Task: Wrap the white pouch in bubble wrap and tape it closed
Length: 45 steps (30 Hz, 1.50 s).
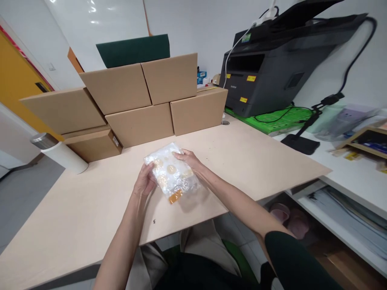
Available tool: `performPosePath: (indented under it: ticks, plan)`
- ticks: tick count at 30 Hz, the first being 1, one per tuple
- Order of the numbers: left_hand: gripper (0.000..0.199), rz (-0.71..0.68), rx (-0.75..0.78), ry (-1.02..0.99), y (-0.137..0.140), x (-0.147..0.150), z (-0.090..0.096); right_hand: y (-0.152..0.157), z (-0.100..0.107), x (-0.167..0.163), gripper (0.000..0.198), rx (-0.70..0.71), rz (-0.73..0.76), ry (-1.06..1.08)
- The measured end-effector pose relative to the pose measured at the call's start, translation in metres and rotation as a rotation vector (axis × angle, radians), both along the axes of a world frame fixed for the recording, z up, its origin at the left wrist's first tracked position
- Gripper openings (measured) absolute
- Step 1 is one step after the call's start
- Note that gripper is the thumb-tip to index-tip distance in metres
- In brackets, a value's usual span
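Between my two hands is a clear plastic packet (171, 169) with white contents, round yellowish spots and an orange patch at its near end. My left hand (145, 179) grips its left edge, thumb on top and fingers underneath. At the upper right edge my right hand (189, 159) pinches it, thumb lying over the plastic. The packet is tilted just above the wooden table (242, 161). What exactly lies inside the plastic I cannot make out.
Stacked cardboard boxes (139, 125) line the table's back, a dark green box (134, 52) on top. A white flask (65, 157) stands back left. A dark printer (260, 72) sits right on a green surface (272, 121), near a black stand (302, 141).
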<state>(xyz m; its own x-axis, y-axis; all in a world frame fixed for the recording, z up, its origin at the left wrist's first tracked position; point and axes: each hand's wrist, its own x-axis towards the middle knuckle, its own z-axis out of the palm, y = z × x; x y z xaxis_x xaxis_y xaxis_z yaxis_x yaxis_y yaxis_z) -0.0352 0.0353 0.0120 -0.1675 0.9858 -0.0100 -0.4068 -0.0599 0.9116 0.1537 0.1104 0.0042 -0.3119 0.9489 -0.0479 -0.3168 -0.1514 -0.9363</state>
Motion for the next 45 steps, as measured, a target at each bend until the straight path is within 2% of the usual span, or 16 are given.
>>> performPosePath:
  ticks: [2,4,6,8,11,14,16,18,22,24,27,29,32,35,39,45]
  plan:
    - [0.057,0.123,-0.086,0.024,0.008,0.001,-0.008,0.007,-0.014,-0.009,0.043,-0.02,-0.036,-0.115]
    - [0.068,0.256,-0.164,0.084,0.016,0.0,-0.018,0.014,-0.025,-0.017,0.043,0.029,-0.111,-0.305]
    - [0.076,0.347,-0.173,0.206,0.022,-0.004,-0.03,0.017,-0.031,-0.022,0.042,0.103,-0.181,-0.49]
    - [0.075,0.396,-0.136,0.386,0.025,-0.008,-0.04,0.017,-0.032,-0.022,0.038,0.16,-0.2,-0.586]
    - [0.063,0.422,-0.1,0.608,0.026,-0.014,-0.051,0.011,-0.028,-0.008,0.041,0.17,-0.003,-0.466]
    - [0.057,0.429,-0.088,0.66,0.027,-0.015,-0.056,0.004,-0.024,0.013,0.076,0.154,0.292,-0.288]
    - [0.062,0.443,-0.1,0.616,0.026,-0.014,-0.057,0.003,-0.025,0.023,0.096,0.168,0.373,-0.236]
    - [0.067,0.452,-0.129,0.523,0.025,-0.011,-0.055,0.003,-0.027,0.026,0.105,0.157,0.364,-0.173]
    - [0.071,0.253,-0.114,0.258,0.015,-0.006,-0.042,0.007,-0.034,0.02,0.11,-0.023,0.184,-0.036]
    - [0.089,0.118,-0.12,0.162,0.007,-0.003,-0.033,0.009,-0.037,0.014,0.107,-0.101,0.089,0.036]
    - [0.125,-0.005,-0.159,0.122,-0.002,0.005,-0.025,0.011,-0.04,0.006,0.088,-0.146,-0.042,0.157]
    - [0.133,-0.048,-0.164,0.118,-0.005,0.011,-0.024,0.011,-0.04,0.004,0.074,-0.165,-0.099,0.201]
    - [0.126,-0.096,-0.181,0.128,-0.007,0.013,-0.022,0.011,-0.037,0.005,0.063,-0.184,-0.083,0.201]
    - [0.117,-0.13,-0.231,0.089,-0.007,0.008,-0.018,0.01,-0.033,0.009,0.062,-0.172,-0.035,0.21]
    - [0.11,-0.011,-0.273,-0.021,-0.005,0.003,-0.016,0.009,-0.029,0.011,0.066,-0.132,-0.03,0.216]
    - [0.05,-0.11,-0.182,-0.02,-0.003,0.006,-0.021,0.011,-0.025,0.013,0.078,-0.177,-0.094,0.16]
